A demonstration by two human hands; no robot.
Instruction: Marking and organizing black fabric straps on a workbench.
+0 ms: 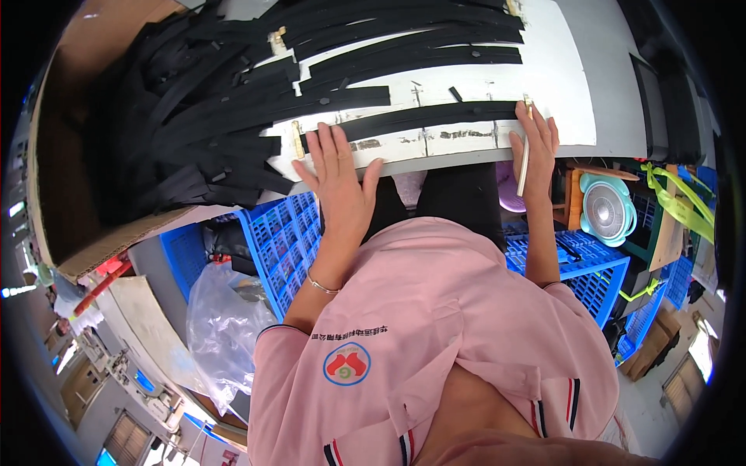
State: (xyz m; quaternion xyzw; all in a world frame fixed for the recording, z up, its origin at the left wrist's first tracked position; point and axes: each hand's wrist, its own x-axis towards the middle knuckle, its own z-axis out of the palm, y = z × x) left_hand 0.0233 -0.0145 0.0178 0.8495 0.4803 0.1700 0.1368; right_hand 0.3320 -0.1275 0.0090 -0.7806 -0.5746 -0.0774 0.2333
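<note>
A black fabric strip [427, 119] lies lengthwise across the white marked board [556, 128] near the table's front edge. My left hand [339, 171] rests with fingers spread and flat at the strip's left end, beside a strip of yellowish tape [297, 140]. At the other end, my right hand [538, 151] holds a slim pale pen [523, 167], with its fingertips by the strip's end. Beyond this strip, more black strips [342, 101] lie in rows. A short black scrap [455, 94] sits just behind it.
A large heap of black strips [171, 116] fills the left, spilling from a cardboard box [70, 241]. Below the table stand blue plastic crates [284, 241], a clear plastic bag [225, 326] and a turquoise fan [608, 210].
</note>
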